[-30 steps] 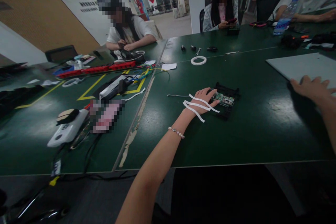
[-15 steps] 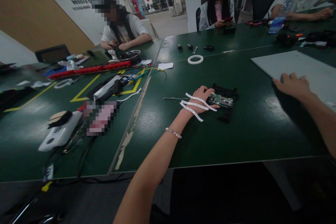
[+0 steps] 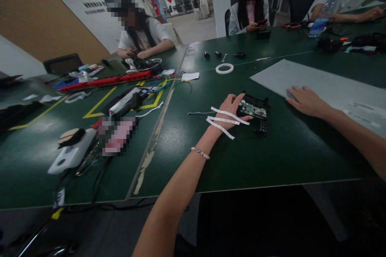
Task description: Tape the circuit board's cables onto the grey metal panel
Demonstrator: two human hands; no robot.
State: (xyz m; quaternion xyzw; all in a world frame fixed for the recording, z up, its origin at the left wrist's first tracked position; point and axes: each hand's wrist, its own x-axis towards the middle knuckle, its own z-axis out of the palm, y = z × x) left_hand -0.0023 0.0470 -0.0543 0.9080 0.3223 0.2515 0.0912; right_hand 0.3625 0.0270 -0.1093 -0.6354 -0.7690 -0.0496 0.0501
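Note:
My left hand grips the left end of a green circuit board, its fingers at the far side and the thumb at the near side. Beneath and around the board is a black plastic frame on the table. White strips of tape lie across the back of this hand. Farther right, my right hand rests flat with fingers spread on the left part of a large grey panel. The panel lies on the table; its underside is hidden.
On the green table, a white tape roll and a small wrench lie farther back. A thin cord is left of my left hand. Cables and a white device are at left. A water bottle stands back right; several people sit around.
My right hand has moved left, and the grey panel has slid left with it toward the circuit board. The black frame is slightly shifted; my left hand stays on the board.

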